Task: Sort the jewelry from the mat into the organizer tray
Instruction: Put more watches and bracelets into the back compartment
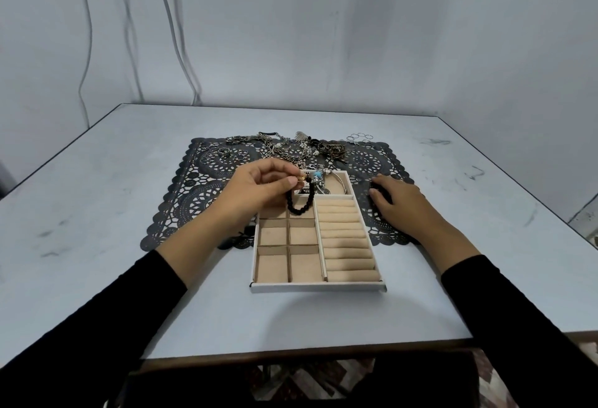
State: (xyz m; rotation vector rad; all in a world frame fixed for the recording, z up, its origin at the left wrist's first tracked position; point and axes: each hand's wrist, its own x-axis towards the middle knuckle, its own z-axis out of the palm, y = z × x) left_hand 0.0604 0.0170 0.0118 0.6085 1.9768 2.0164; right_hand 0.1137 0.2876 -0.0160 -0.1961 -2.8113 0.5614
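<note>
My left hand [259, 186] pinches a black beaded bracelet [299, 207] with a gold and a blue charm, and it dangles over the upper left cells of the beige organizer tray [318, 285]. My right hand [399, 205] rests palm down on the black lace mat [194, 194], just right of the tray. A silver bangle [343, 183] and other pieces lie in the tray's top compartment. Chains and necklaces [304, 145] are heaped along the mat's far edge, with rings [220, 152] at far left and thin hoops [359, 137] at far right.
The tray has square cells on its left and a column of ring rolls [346, 239] on its right. The grey table [97, 213] ends at a near edge [307, 348] close to my body. Cables [181, 52] hang down the wall behind.
</note>
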